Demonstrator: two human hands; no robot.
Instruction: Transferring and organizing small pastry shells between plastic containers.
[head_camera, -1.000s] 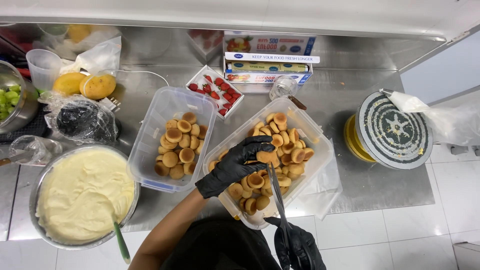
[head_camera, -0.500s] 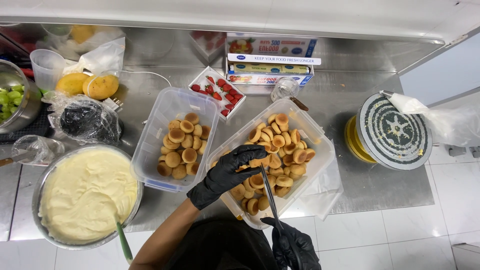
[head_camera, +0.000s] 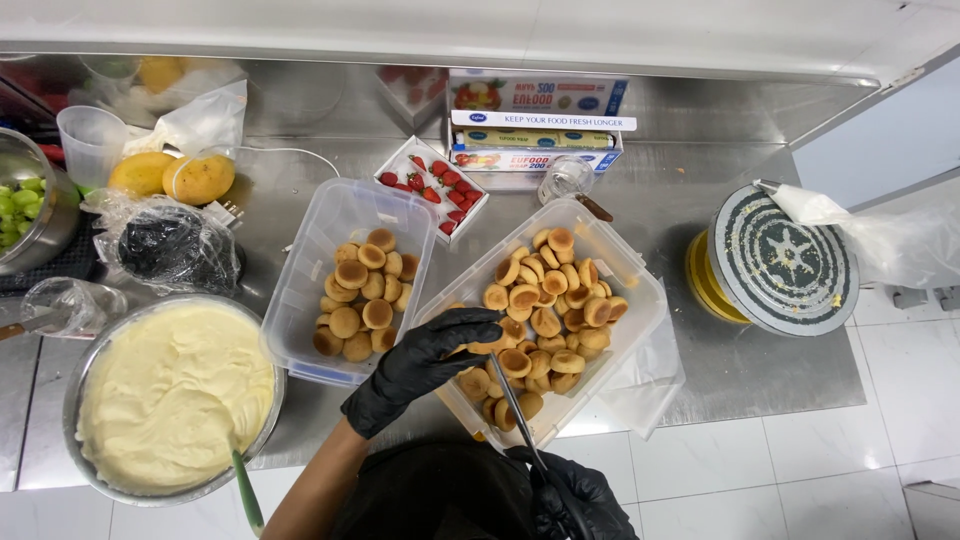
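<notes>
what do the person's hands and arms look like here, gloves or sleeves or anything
Both hands wear black disposable gloves with a slightly glossy, wrinkled surface. The left hand has its glove ending at the wrist, and the forearm behind it is bare, with no sleeve, watch or band showing. The right hand is gloved the same way; its wrist and arm are out of view. A black garment shows at the bottom edge.

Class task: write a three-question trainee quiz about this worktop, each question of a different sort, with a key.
1. True or false: the left hand reaches into the tub holding fewer pastry shells.
2. Which fruit fills the small white box? A grapes, B strawberries, C lemons.
3. Fill in: the right hand holds a thin ____ over the fuller tub.

Key: 1 false, it rests on shells in the fuller tub; 2 B; 3 knife.
</notes>
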